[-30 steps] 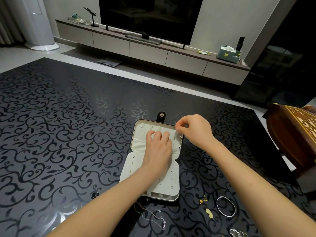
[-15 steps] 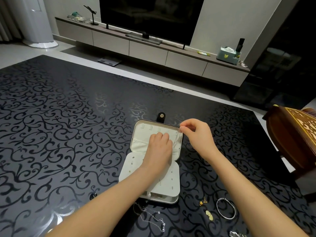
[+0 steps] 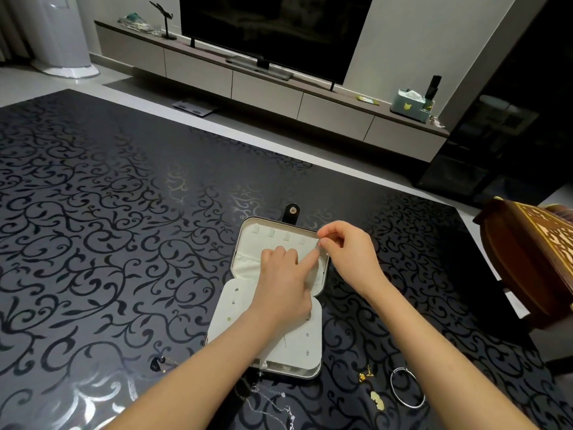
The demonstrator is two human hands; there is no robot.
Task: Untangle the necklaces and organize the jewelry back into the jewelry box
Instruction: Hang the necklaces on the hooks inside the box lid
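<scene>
1. Black table [image 3: 124,243] with a glossy scroll pattern fills most of the view. Behind it we see a dark TV [image 3: 273,32] on a long low console [image 3: 263,88].
2. Carved wooden chair [image 3: 527,268] at the table's right edge.
3. Jewelry box [image 3: 235,324] lies open, centre-near on the table. Its cream lid [image 3: 257,240] is folded flat away from us, with its black snap strap [image 3: 291,210] at the far edge. A cream stud panel covers the near half.
4. Left hand [image 3: 282,287] rests on the lid's pocket. The index finger is straight, tip on the lining near the lid's right edge, and the other fingers are folded under. We cannot tell if they hold anything.
5. Right hand [image 3: 350,256] is at the lid's far-right corner, thumb and index closed narrow on a small shiny piece [image 3: 318,244] — too small to name. The remaining fingers are loosely bent.
6. Silver bangle [image 3: 407,387] lies flat on the table, right of the box and apart from it.
7. Tangled silver necklace [image 3: 273,401] lies on the table just in front of the box's near edge.
8. Gold earring [image 3: 366,373] and gold pendant [image 3: 376,398] lie between box and bangle, apart from each other.
9. Small dark item [image 3: 156,364] lies left of the box's near corner — we cannot make it out.
</scene>
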